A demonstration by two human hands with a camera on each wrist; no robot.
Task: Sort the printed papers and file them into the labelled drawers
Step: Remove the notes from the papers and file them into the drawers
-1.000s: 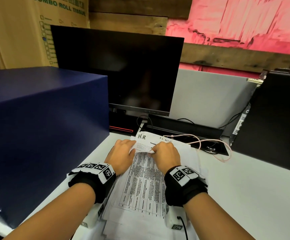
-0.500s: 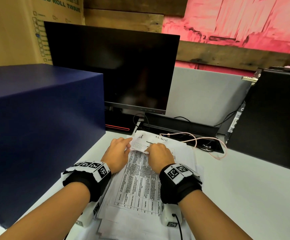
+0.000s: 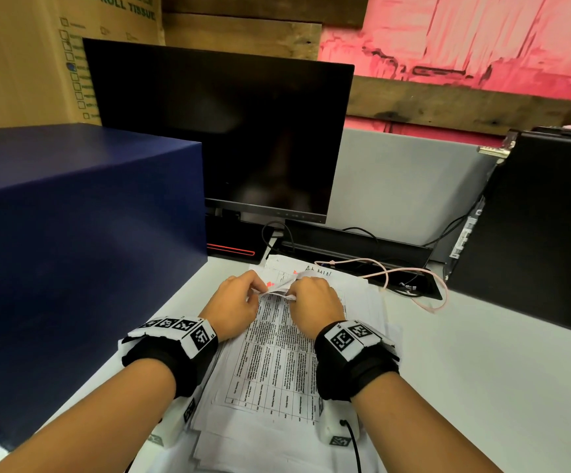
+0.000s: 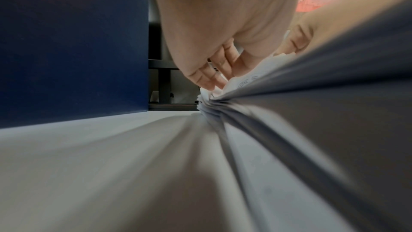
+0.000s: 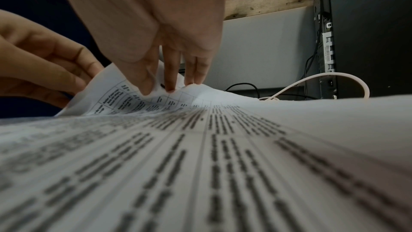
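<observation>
A stack of printed papers (image 3: 273, 363) with tables of text lies on the white desk (image 3: 482, 387) in front of me. My left hand (image 3: 234, 303) and right hand (image 3: 313, 302) meet at the far end of the stack and pinch the lifted top edge of the upper sheets (image 3: 282, 288). In the right wrist view the right hand's fingertips (image 5: 169, 87) curl the top sheet (image 5: 133, 101) upward while the left hand (image 5: 44, 70) grips it from the left. In the left wrist view the left fingers (image 4: 214, 77) dig into the sheets' edges (image 4: 236, 84). A page handwritten "ADMIN" (image 3: 318, 271) shows beneath.
A large dark blue box (image 3: 72, 250) stands close on the left. A black monitor (image 3: 222, 138) is behind the papers, a black computer tower (image 3: 543, 227) at the right. A pink cable (image 3: 410, 281) loops on the desk beyond the stack.
The sheet marked "H.R" that stood up between my hands is now folded down and bunched in my fingers. The "ADMIN" page behind it has come into view.
</observation>
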